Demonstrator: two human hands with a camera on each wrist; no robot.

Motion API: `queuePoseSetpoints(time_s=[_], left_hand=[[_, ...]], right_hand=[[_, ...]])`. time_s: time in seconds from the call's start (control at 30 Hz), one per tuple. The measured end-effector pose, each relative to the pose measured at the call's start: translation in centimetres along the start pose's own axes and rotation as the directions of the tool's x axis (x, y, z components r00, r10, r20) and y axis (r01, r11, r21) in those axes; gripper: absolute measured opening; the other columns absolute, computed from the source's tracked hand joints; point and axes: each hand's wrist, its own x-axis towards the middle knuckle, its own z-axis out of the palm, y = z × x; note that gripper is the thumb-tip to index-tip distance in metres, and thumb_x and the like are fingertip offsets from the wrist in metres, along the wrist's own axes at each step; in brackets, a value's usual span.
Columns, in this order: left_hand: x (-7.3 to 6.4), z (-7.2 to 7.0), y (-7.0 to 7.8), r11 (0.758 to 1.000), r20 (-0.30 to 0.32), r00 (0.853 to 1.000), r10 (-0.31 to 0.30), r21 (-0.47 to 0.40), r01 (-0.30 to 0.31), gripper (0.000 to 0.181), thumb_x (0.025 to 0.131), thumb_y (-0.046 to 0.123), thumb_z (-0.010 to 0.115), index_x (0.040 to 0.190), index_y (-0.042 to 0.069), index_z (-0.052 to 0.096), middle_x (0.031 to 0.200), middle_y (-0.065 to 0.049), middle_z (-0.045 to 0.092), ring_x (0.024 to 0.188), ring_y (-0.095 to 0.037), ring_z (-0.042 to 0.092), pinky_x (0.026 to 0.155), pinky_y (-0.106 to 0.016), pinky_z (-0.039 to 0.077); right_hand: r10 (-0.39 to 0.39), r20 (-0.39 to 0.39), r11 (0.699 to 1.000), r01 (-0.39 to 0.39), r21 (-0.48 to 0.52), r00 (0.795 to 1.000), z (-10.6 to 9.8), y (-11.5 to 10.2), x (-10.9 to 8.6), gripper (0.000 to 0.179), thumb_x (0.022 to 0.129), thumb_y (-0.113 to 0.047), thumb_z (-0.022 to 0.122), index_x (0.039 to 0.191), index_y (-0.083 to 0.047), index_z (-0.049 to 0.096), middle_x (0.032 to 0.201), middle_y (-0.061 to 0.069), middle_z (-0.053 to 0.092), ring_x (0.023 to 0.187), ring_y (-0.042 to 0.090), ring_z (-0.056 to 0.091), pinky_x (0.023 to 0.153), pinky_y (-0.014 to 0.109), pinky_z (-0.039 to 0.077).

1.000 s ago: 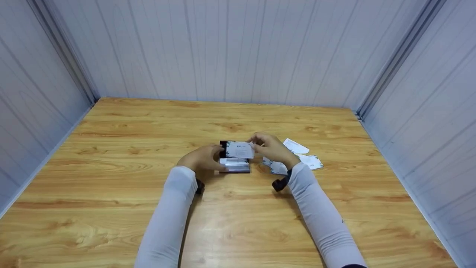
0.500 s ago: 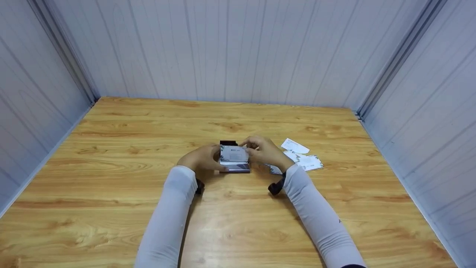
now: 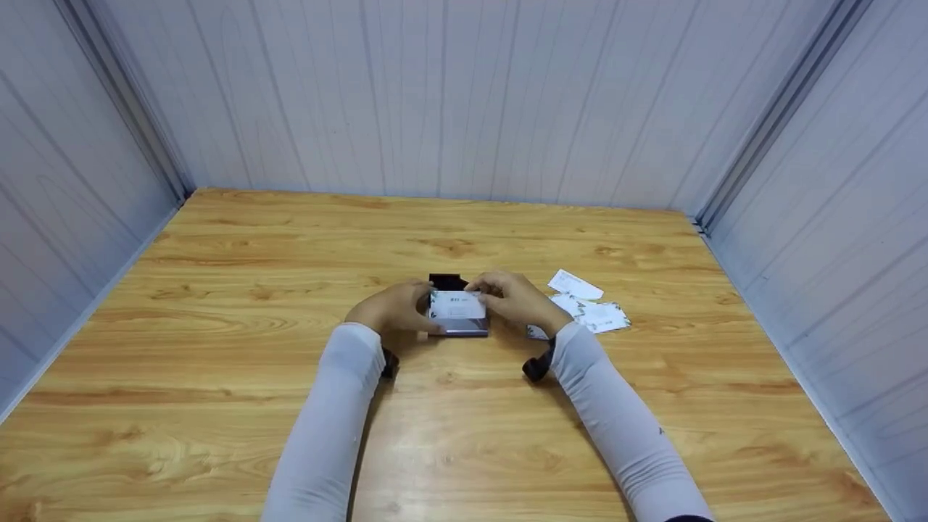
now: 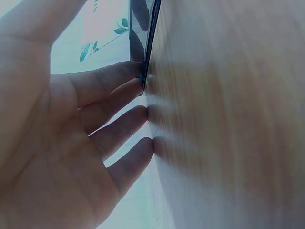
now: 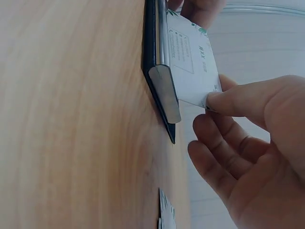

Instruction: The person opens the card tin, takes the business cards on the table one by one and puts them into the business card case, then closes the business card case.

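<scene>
Card case [image 3: 464, 328] lies between the hands, held at one end in left hand's [image 3: 395, 304] wide thumb-and-finger grip. White card [image 3: 458, 307], pinched in right hand's [image 3: 511, 296] nearly closed fingertips, sits lower than a second ago, near edge behind the case's metal lip; seemingly part-seated. Contents beneath hidden. Black flap [image 3: 444, 281] beyond. Loose cards [image 3: 605, 317] right of right hand.

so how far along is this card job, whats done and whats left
Done: the flat black-and-silver case looks open, its dark flap exposed. In hand: the right hand pinches a white, leaf-printed rectangular card, partly inside the case, while the left hand holds the case's left side. Still to go, probably: the loose white leaf-printed cards on the yellowish wooden table, then closing the case.
</scene>
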Motion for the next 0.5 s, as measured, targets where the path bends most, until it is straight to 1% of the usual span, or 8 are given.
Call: queuePoseSetpoints(time_s=[0.1, 0.23, 0.37, 0.5], left_hand=[[-0.01, -0.02, 0.02, 1.0, 0.0, 1.0, 0.004, 0.002, -0.004, 0.094, 0.086, 0.043, 0.079, 0.157, 0.006, 0.032, 0.158, -0.014, 0.035, 0.137, -0.029, 0.041, 0.113, -0.048, 0.033], [-0.04, 0.03, 0.04, 1.0, 0.001, 1.0, 0.0, 0.006, 0.0, 0.095, 0.085, 0.045, 0.079, 0.158, 0.007, 0.032, 0.159, -0.013, 0.034, 0.142, -0.03, 0.036, 0.115, -0.049, 0.03], [-0.07, 0.04, 0.05, 1.0, 0.003, 1.0, -0.003, 0.01, 0.003, 0.095, 0.085, 0.046, 0.079, 0.158, 0.009, 0.032, 0.16, -0.013, 0.031, 0.145, -0.031, 0.031, 0.116, -0.05, 0.028], [-0.14, -0.02, 0.09, 1.0, 0.01, 1.0, -0.002, 0.018, 0.002, 0.093, 0.086, 0.046, 0.078, 0.158, 0.011, 0.033, 0.16, -0.012, 0.032, 0.146, -0.031, 0.03, 0.116, -0.051, 0.028]], right_hand=[[-0.001, 0.006, 1.0, 0.001, -0.006, 1.0, 0.01, 0.0, 0.04, 0.023, 0.103, -0.009, 0.058, 0.122, -0.013, 0.07, 0.114, 0.005, 0.065, 0.103, 0.021, 0.06, 0.09, 0.039, 0.051], [-0.005, 0.014, 1.0, 0.005, -0.004, 1.0, 0.12, 0.03, 0.07, 0.023, 0.103, -0.01, 0.057, 0.122, -0.011, 0.07, 0.116, 0.005, 0.065, 0.104, 0.021, 0.06, 0.09, 0.039, 0.051], [-0.001, 0.052, 1.0, 0.001, -0.007, 0.999, 0.21, 0.06, -0.04, 0.025, 0.102, -0.01, 0.059, 0.125, -0.011, 0.068, 0.113, 0.005, 0.065, 0.101, 0.021, 0.061, 0.088, 0.039, 0.052], [-0.012, 0.094, 0.999, 0.015, -0.033, 0.995, 0.26, 0.15, -0.12, 0.027, 0.102, -0.01, 0.06, 0.127, -0.01, 0.068, 0.112, 0.005, 0.065, 0.102, 0.022, 0.061, 0.089, 0.041, 0.052]])
